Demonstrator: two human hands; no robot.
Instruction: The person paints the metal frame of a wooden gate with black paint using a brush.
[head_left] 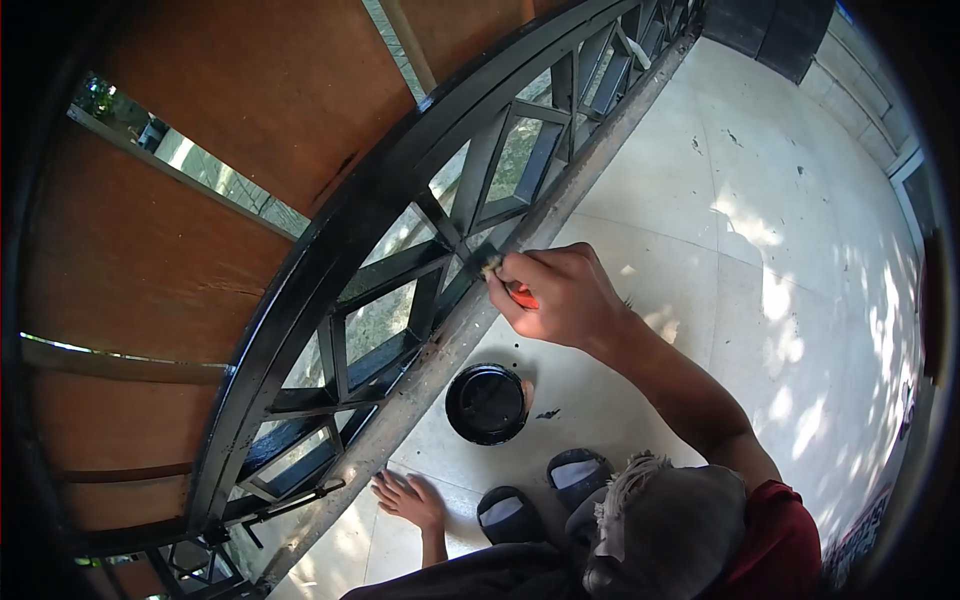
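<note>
My right hand is closed around a small paintbrush with an orange-red handle. The brush tip is right at the lower bars of a black metal lattice, just above a grey rail. Much of the brush is hidden by my fingers. On the floor below it stands a round pot with black paint inside and down its rim. My left hand lies with fingers spread, palm down on the pale floor beside the rail, left of my feet.
Brown panels fill the area behind the black frame. A grey, paint-spotted rail runs diagonally under the lattice. My dark sandals are close to the pot. Black drips mark the tiled floor. A dark block stands at the far end.
</note>
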